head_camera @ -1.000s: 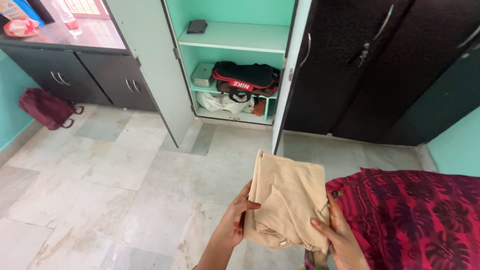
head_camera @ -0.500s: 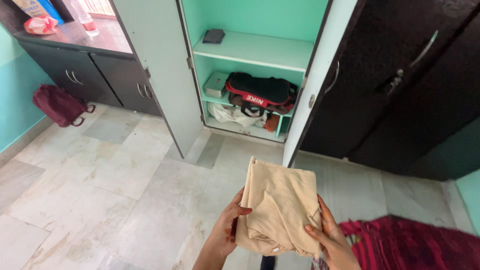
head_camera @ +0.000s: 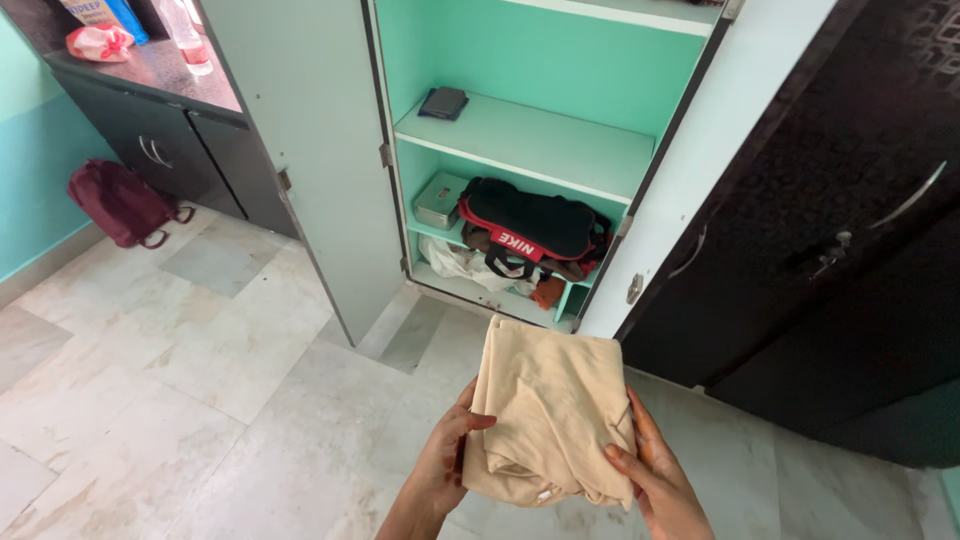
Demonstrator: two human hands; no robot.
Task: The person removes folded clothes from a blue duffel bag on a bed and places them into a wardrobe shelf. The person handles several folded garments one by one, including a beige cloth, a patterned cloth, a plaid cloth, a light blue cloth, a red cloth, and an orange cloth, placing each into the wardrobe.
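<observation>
While both hands are gripping the soft folded beige cloth (head_camera: 548, 415), left hand (head_camera: 447, 470) and right hand (head_camera: 655, 480) clasping opposite edges, open marble floor (head_camera: 200, 400) is spreading below.

Right hand (head_camera: 655, 478): wrist cut off by bottom edge, palm hidden under folded beige cloth (head_camera: 545, 410). Left hand (head_camera: 447, 463): fingers behind cloth. Beyond the hands, lower cupboard shelf (head_camera: 480, 290) contents partly hidden by black bag (head_camera: 530, 222).

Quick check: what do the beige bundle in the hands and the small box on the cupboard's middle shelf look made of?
Folded beige garment: soft matte woven or knit cloth, judging by its limp folds and creases; both the left hand and right hand hold it. Small box: probably metal, with a dull grey sheen and hard straight edges, though plastic can't be ruled out.
</observation>
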